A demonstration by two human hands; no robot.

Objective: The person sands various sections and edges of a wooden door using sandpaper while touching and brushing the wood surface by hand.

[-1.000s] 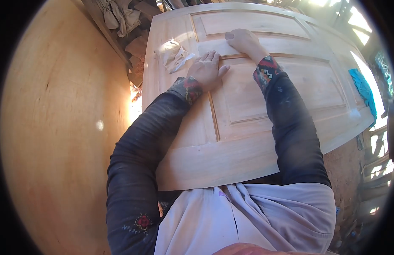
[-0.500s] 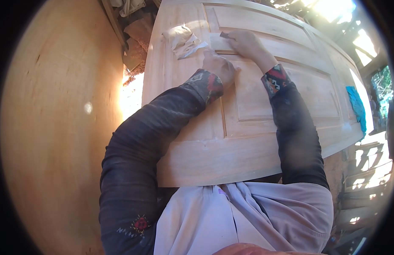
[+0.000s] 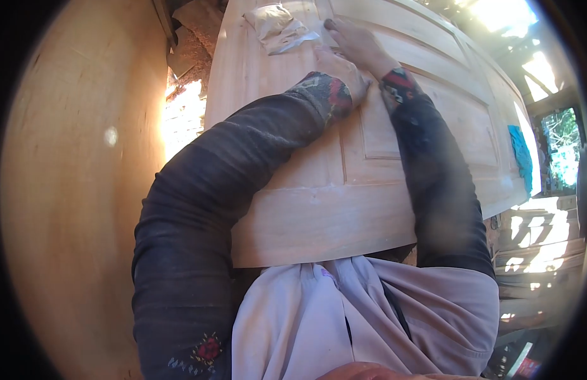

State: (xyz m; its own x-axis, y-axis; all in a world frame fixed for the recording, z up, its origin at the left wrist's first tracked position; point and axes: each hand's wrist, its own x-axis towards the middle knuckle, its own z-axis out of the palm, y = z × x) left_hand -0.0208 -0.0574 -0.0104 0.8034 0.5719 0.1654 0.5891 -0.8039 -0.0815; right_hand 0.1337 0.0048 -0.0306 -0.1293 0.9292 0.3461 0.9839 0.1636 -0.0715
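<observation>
A pale wooden panelled door (image 3: 293, 221) lies flat in front of me. My right hand (image 3: 363, 47) is closed at its upper part, pinching a small dark brown piece (image 3: 329, 24) that looks like folded sandpaper against the wood. Just below and to the left, my left hand (image 3: 341, 69) rests on the door beside the panel moulding, its fingers curled and its thumb toward the right. Anything inside those fingers is hidden. A crumpled whitish-tan sheet (image 3: 277, 28), paper or cloth, lies on the door to the left of both hands.
A large smooth wooden board (image 3: 84, 190) stands along the left side. Teal cloth (image 3: 520, 158) hangs over the door's right edge. Stacked timber (image 3: 540, 247) in bright patchy sunlight is at the right, and brown scraps (image 3: 195, 38) lie in the gap at upper left.
Both hands have moved farther up the door, and the left hand slightly right, closer to the right hand. The view has shifted a little, so the door and sheet sit higher.
</observation>
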